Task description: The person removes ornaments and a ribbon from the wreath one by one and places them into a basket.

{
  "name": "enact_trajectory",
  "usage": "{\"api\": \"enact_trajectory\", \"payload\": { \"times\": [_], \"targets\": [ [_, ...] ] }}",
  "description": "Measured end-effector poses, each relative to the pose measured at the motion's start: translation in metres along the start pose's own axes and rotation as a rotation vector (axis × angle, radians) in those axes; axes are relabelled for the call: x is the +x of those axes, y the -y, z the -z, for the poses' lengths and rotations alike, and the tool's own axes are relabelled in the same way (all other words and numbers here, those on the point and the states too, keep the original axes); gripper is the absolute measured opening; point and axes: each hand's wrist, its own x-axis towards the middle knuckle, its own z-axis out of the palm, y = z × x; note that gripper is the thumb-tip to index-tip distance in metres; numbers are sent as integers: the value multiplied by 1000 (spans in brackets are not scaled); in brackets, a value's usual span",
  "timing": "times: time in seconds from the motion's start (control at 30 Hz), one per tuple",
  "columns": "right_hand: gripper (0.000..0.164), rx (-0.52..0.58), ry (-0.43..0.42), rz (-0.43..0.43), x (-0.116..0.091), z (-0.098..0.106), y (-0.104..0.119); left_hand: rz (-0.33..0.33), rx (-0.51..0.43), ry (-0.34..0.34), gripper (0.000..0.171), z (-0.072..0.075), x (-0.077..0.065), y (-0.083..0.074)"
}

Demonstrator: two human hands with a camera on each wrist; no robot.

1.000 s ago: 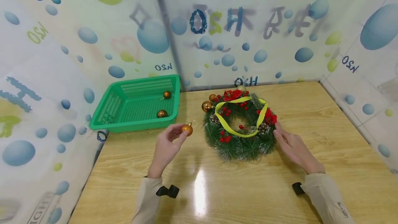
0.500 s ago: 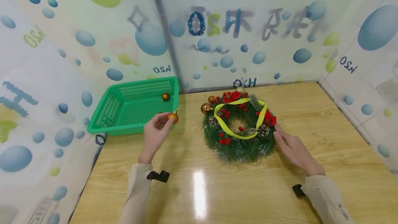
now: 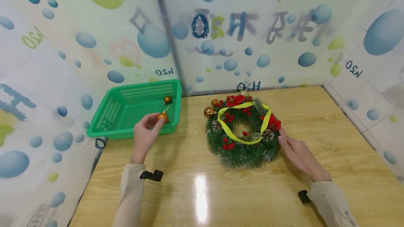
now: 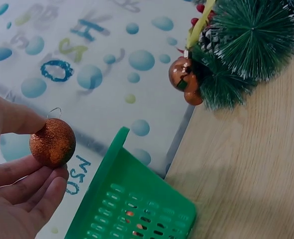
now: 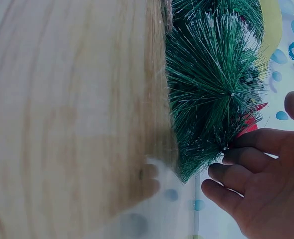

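Observation:
A glittery copper-orange Christmas ball [image 3: 163, 117] with a thin wire loop on top is pinched between the thumb and fingers of my left hand [image 3: 145, 136]. That hand holds it over the front right part of a green plastic basket [image 3: 107, 132]; the left wrist view shows the ball [image 4: 53, 143] above the basket's level. A green Christmas wreath [image 3: 231, 157] lies flat on the table, with red flowers, berries, pine cones and a yellow ribbon [image 3: 243, 142]. My right hand [image 3: 300, 155] rests against the wreath's right side, fingers loosely extended, as the right wrist view shows.
Inside the basket lies another copper ball [image 3: 167, 100] near its back right corner. Shiny copper balls [image 3: 209, 112] hang at the wreath's upper left. A patterned curtain wall [image 3: 208, 62] borders the wooden table [image 3: 246, 199] behind and at the sides.
My left hand has moved left and away from the wreath, carrying the ball from beside the basket to over its near right part. The right hand stays at the wreath.

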Motion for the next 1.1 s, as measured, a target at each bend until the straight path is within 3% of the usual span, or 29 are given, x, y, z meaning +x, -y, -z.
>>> {"api": "enact_trajectory", "payload": {
  "times": [0.53,0.8,1.1],
  "targets": [
    [60,10,2,-23,-4,-1,-1,57,18,4,36,17,13,5],
    [58,-3,-13,-11,-5,-3,-4,82,52,44,41,24,16,9],
    [58,2,-16,-10,-2,-4,-4,72,114,45,42,33,33,15]
  ]
}}
